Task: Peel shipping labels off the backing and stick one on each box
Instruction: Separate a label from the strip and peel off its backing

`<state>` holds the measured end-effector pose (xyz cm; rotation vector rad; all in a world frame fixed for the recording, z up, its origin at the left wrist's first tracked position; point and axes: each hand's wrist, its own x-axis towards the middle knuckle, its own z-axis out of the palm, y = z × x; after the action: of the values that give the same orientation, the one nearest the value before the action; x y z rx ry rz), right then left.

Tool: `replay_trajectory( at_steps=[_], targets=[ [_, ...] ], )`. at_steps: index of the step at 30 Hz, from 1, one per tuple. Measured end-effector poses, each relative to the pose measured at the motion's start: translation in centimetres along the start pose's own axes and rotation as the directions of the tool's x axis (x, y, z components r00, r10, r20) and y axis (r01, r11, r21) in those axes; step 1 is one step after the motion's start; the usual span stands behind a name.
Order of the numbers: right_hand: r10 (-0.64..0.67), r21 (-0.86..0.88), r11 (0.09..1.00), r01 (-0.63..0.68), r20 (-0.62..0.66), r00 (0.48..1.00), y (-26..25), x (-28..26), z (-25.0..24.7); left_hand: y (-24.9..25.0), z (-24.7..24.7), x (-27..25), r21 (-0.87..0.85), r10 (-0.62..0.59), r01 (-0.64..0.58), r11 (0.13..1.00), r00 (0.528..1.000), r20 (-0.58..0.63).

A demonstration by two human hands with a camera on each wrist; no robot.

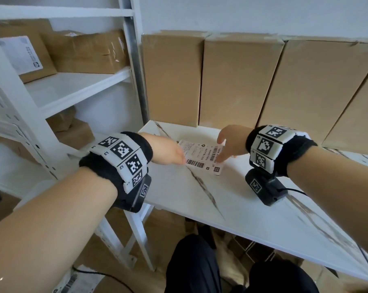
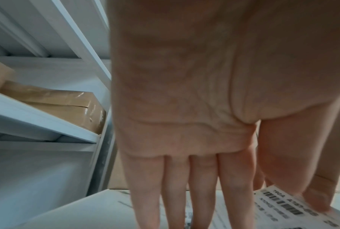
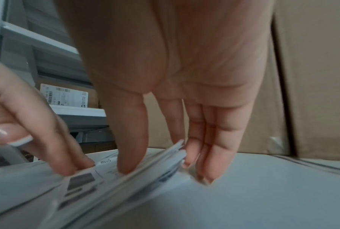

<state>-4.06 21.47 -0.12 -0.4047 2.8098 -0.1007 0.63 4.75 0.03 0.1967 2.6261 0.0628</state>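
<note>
A small stack of white shipping labels (image 1: 202,154) with barcodes lies on the marble-look table (image 1: 231,199). My left hand (image 1: 179,158) rests straight fingers (image 2: 200,193) on the stack's left edge, holding it down. My right hand (image 1: 222,150) is at the right edge. In the right wrist view its thumb presses on top of the label stack (image 3: 126,186) while the fingers (image 3: 210,155) lift and fan the sheet edges, so it pinches them. Plain brown cardboard boxes (image 1: 172,81) (image 1: 240,85) (image 1: 318,92) stand upright along the wall behind the labels.
A white metal shelf unit (image 1: 77,85) stands at the left and holds taped cardboard boxes. One of them, a labelled box (image 1: 31,53), carries a white label. More cartons sit under the table. My legs are below the table's front edge.
</note>
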Motion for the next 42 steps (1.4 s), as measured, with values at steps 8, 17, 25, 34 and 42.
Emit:
replay_trajectory(
  at_steps=[8, 17, 25, 34, 42],
  targets=[
    [0.079, 0.078, 0.993, -0.083, 0.054, 0.995, 4.8, -2.7, 0.8, 4.5, 0.5, -0.3, -0.082, 0.084, -0.087, 0.993, 0.996, -0.031],
    [0.091, 0.255, 0.963, -0.086, -0.007, 0.996, 9.8, -5.6, 0.9, 6.7, 1.2, 1.5, -0.532, 0.025, -0.101, 0.841, 0.989, -0.148],
    [0.108, 0.412, 0.911, -0.034, -0.157, 0.982, 12.0, -7.2, 0.9, 8.8, 1.5, 2.2, -0.538, 0.057, -0.124, 0.834, 0.989, -0.139],
    [0.169, 0.46, 0.886, -0.05, -0.222, 0.96, 12.3, -7.8, 0.8, 9.5, 0.6, 2.0, -0.599, 0.039, -0.242, 0.763, 0.943, -0.331],
    [0.307, 0.841, 0.54, -0.035, -0.158, 0.938, 11.2, -8.3, -0.3, 10.1, 0.8, 1.8, -0.352, 0.033, -0.199, 0.915, 0.905, -0.425]
  ],
)
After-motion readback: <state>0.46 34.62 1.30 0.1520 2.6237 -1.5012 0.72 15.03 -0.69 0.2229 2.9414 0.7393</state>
